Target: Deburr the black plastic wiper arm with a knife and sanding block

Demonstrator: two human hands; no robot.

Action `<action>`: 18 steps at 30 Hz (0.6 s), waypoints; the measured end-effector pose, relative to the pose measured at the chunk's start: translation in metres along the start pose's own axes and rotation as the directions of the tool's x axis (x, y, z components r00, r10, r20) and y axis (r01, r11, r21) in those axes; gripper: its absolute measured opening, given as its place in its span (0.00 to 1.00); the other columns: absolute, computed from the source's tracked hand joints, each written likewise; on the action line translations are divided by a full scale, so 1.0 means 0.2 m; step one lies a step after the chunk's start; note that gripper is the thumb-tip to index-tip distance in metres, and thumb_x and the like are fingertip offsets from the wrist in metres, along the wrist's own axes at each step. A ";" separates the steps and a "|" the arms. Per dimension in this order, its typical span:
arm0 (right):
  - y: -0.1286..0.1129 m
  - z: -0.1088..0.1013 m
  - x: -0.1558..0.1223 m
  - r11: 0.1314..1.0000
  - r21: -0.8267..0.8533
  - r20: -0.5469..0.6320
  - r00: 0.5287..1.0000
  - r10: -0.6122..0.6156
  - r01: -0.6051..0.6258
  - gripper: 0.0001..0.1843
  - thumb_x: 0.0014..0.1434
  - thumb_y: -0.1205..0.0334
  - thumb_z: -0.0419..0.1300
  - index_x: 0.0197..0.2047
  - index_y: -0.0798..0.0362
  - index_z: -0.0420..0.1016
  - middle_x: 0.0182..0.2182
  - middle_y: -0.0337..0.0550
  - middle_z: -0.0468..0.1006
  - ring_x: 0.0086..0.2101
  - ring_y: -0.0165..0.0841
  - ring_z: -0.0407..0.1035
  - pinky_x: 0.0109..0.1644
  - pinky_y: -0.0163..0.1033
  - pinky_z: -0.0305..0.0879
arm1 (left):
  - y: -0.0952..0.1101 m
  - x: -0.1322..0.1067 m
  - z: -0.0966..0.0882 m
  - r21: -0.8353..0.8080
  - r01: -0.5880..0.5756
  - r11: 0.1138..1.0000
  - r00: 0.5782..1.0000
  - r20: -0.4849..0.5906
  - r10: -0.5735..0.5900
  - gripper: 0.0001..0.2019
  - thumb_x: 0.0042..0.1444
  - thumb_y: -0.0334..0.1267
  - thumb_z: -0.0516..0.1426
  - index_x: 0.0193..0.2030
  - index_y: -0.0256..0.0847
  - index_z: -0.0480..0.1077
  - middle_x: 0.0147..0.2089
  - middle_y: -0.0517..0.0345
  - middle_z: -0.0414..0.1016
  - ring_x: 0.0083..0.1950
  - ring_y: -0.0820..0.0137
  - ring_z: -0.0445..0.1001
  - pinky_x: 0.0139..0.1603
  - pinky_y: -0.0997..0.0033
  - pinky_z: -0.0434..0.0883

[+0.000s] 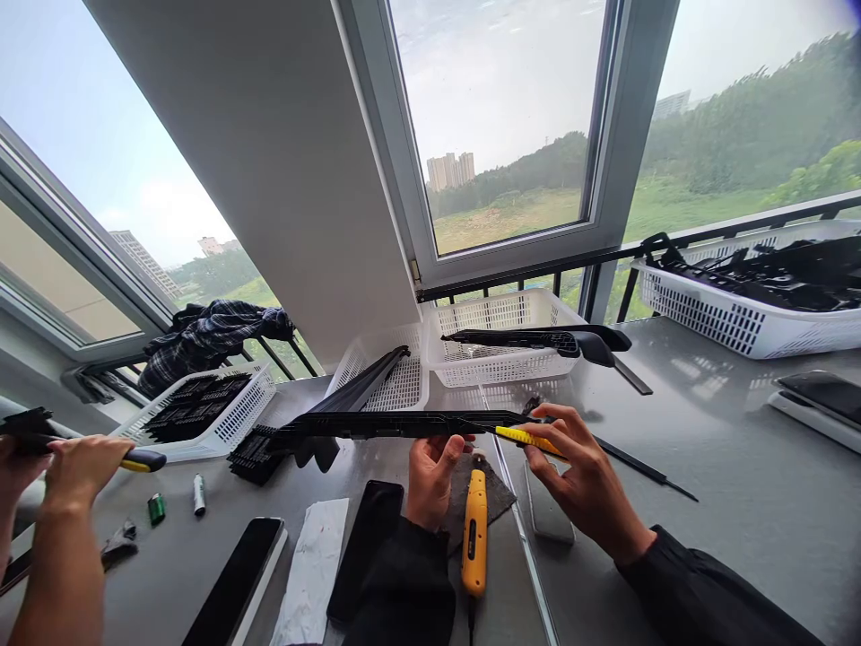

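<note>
Currently the left hand [430,475] clamps the long black plastic strip [377,423]; the right hand [584,484] grips the yellow-handled tool [528,439] beside those fingers. Advisable: stroke away from them.

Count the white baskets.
4 white baskets: one at left with small black parts, one beside it holding long strips, one at centre, one at right. Others may be off-frame.

Your left hand [430,475] holds a long strip [404,423] crosswise above the table [706,449]; your right hand [578,475], at the strip's right end, grips a hand tool [531,440]. A power screwdriver [474,534] lies between your wrists, a phone [367,547] left of it, a basket [498,366] behind.
</note>
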State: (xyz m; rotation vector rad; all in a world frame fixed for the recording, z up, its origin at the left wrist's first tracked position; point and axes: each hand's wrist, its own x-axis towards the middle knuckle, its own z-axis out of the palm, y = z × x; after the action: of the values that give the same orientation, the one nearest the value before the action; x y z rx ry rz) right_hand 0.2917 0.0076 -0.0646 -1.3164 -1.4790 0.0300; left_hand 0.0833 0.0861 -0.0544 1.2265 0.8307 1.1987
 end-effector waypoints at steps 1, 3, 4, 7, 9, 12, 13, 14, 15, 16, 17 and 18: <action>0.00 0.00 0.00 1.000 0.006 0.018 1.000 -0.003 0.002 0.10 0.71 0.61 0.60 0.48 0.45 0.84 0.55 0.48 0.75 0.40 0.36 0.79 0.48 0.45 0.78 | 0.00 0.00 0.00 0.000 -0.001 1.000 1.000 -0.003 0.001 0.27 0.52 0.62 0.73 0.42 0.37 0.82 0.42 0.43 0.87 0.41 0.60 0.84 0.47 0.60 0.79; 0.01 -0.01 0.00 1.000 0.021 0.063 0.998 -0.012 0.011 0.10 0.71 0.61 0.60 0.47 0.45 0.84 0.54 0.47 0.75 0.40 0.36 0.79 0.47 0.44 0.78 | 0.00 0.00 0.00 -0.010 0.000 1.000 1.000 -0.004 0.000 0.27 0.53 0.62 0.73 0.43 0.37 0.80 0.43 0.44 0.87 0.40 0.60 0.83 0.47 0.60 0.79; 0.01 -0.01 0.00 1.000 0.024 0.082 0.996 -0.017 0.015 0.10 0.71 0.61 0.60 0.47 0.45 0.84 0.54 0.47 0.76 0.40 0.37 0.79 0.47 0.44 0.78 | 0.00 0.00 0.00 -0.018 0.001 1.000 1.000 -0.003 -0.001 0.27 0.53 0.61 0.73 0.43 0.38 0.80 0.43 0.45 0.86 0.40 0.61 0.83 0.47 0.60 0.79; 0.02 -0.02 0.00 1.000 0.016 0.105 0.994 -0.013 0.011 0.09 0.70 0.60 0.60 0.44 0.47 0.83 0.51 0.48 0.77 0.41 0.38 0.80 0.46 0.43 0.78 | -0.01 0.00 -0.01 -0.018 0.004 1.000 1.000 0.008 -0.004 0.25 0.53 0.59 0.73 0.44 0.40 0.78 0.45 0.47 0.85 0.40 0.62 0.83 0.47 0.60 0.78; 0.01 -0.03 0.01 1.000 0.010 0.104 0.995 -0.004 0.003 0.08 0.70 0.59 0.61 0.42 0.47 0.83 0.49 0.48 0.78 0.41 0.38 0.80 0.45 0.43 0.77 | -0.02 0.00 -0.01 0.011 -0.006 1.000 1.000 0.001 0.006 0.24 0.54 0.58 0.73 0.45 0.41 0.77 0.45 0.48 0.84 0.41 0.61 0.82 0.48 0.59 0.78; 0.01 -0.06 0.03 1.000 0.012 0.074 0.997 0.011 -0.012 0.08 0.69 0.59 0.61 0.39 0.48 0.82 0.46 0.47 0.79 0.39 0.38 0.79 0.44 0.42 0.77 | -0.02 -0.01 -0.02 0.048 -0.026 0.998 1.000 -0.014 0.027 0.21 0.57 0.57 0.71 0.45 0.45 0.75 0.43 0.51 0.82 0.41 0.59 0.81 0.51 0.55 0.76; 0.02 -0.07 0.03 1.000 0.015 0.051 0.999 0.017 -0.018 0.08 0.69 0.59 0.61 0.39 0.48 0.81 0.44 0.47 0.79 0.40 0.38 0.79 0.44 0.42 0.77 | -0.02 -0.02 -0.02 0.057 -0.031 0.998 0.999 -0.014 0.032 0.20 0.58 0.56 0.70 0.47 0.46 0.75 0.42 0.52 0.81 0.42 0.57 0.80 0.52 0.53 0.76; 0.02 -0.07 0.04 1.000 0.020 0.025 0.999 0.020 -0.021 0.08 0.69 0.59 0.61 0.38 0.48 0.80 0.43 0.47 0.79 0.40 0.39 0.78 0.44 0.42 0.76 | -0.02 -0.02 -0.02 0.066 -0.038 0.997 0.999 -0.012 0.039 0.20 0.59 0.55 0.69 0.51 0.47 0.75 0.43 0.52 0.80 0.45 0.55 0.79 0.54 0.52 0.75; 0.02 -0.08 0.04 0.999 0.028 0.005 1.000 0.021 -0.021 0.08 0.69 0.58 0.62 0.38 0.48 0.80 0.43 0.47 0.79 0.40 0.39 0.78 0.44 0.41 0.76 | -0.01 -0.03 -0.02 0.074 -0.052 0.996 0.999 -0.012 0.053 0.22 0.60 0.53 0.68 0.55 0.47 0.75 0.44 0.51 0.80 0.49 0.53 0.78 0.57 0.51 0.73; 0.03 -0.08 0.05 0.999 0.037 -0.006 1.000 0.019 -0.018 0.08 0.70 0.58 0.62 0.38 0.49 0.80 0.42 0.47 0.79 0.40 0.39 0.78 0.44 0.41 0.76 | -0.01 -0.03 -0.02 0.077 -0.072 0.994 0.997 -0.013 0.073 0.25 0.59 0.52 0.67 0.60 0.47 0.74 0.47 0.50 0.79 0.55 0.51 0.76 0.61 0.51 0.72; 0.03 -0.09 0.05 0.999 0.046 -0.008 1.000 0.014 -0.013 0.08 0.70 0.58 0.63 0.38 0.49 0.80 0.42 0.46 0.79 0.40 0.39 0.77 0.44 0.41 0.75 | 0.00 -0.03 -0.02 0.067 -0.094 0.993 0.996 -0.008 0.094 0.28 0.59 0.52 0.66 0.64 0.47 0.72 0.49 0.50 0.79 0.59 0.50 0.74 0.65 0.51 0.69; 0.03 -0.09 0.05 0.999 0.053 0.000 1.000 0.009 -0.009 0.09 0.70 0.57 0.63 0.38 0.49 0.80 0.42 0.46 0.79 0.40 0.38 0.77 0.43 0.40 0.75 | 0.01 -0.03 -0.01 0.038 -0.104 0.994 0.995 0.009 0.104 0.30 0.58 0.51 0.65 0.66 0.46 0.72 0.50 0.51 0.79 0.62 0.51 0.73 0.67 0.53 0.69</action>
State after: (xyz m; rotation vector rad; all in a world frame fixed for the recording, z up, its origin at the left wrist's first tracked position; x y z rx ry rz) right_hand 0.3102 0.0064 -0.0553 -1.2806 -1.4627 0.0742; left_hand 0.0789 0.0804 -0.0546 1.3184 0.7963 1.2661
